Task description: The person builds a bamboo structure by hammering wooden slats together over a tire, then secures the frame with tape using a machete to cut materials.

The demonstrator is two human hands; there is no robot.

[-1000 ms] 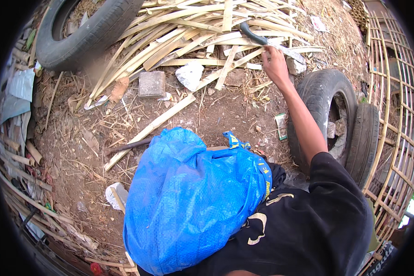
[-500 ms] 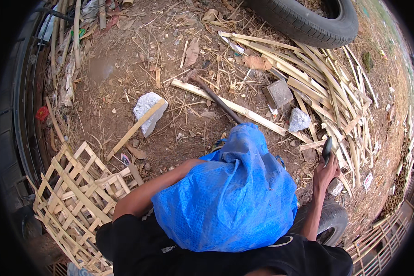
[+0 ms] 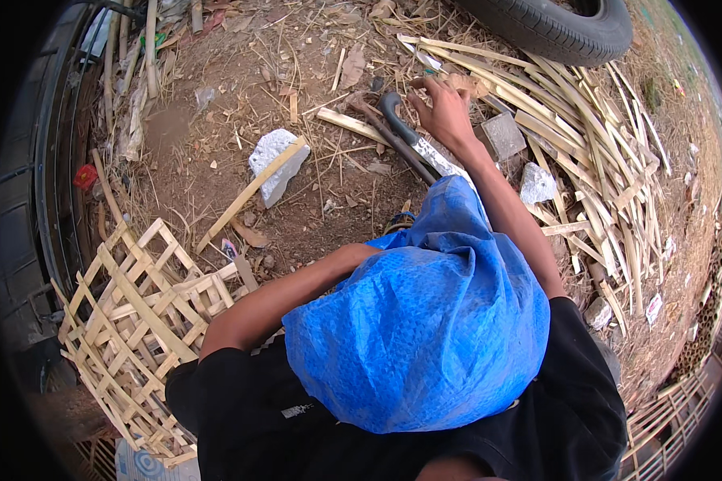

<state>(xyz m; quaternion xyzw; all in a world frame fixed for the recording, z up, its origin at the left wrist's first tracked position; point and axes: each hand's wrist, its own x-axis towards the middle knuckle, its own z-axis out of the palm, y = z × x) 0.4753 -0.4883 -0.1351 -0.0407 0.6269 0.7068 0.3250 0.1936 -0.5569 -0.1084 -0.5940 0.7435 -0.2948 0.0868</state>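
Observation:
A blue woven tarp sheet is bunched up over my lap. My right hand reaches past it, over the bamboo strips, with fingers apart and nothing visible in them. Just left of that hand lies a machete, its dark curved handle toward the far side and its pale blade running back behind the tarp. Beside the machete is a dark rod with a bent end, next to a bamboo strip. My left forearm goes in behind the tarp, which hides the left hand.
A woven bamboo lattice stands at the near left. White stone lumps and a grey block lie on the dirt. Right of them spreads a pile of split bamboo, below a tyre. A dark metal frame edges the left.
My right hand has swung from the right side to the far middle and let go of the dark handle. The machete now lies beside the rod. The view has shifted slightly.

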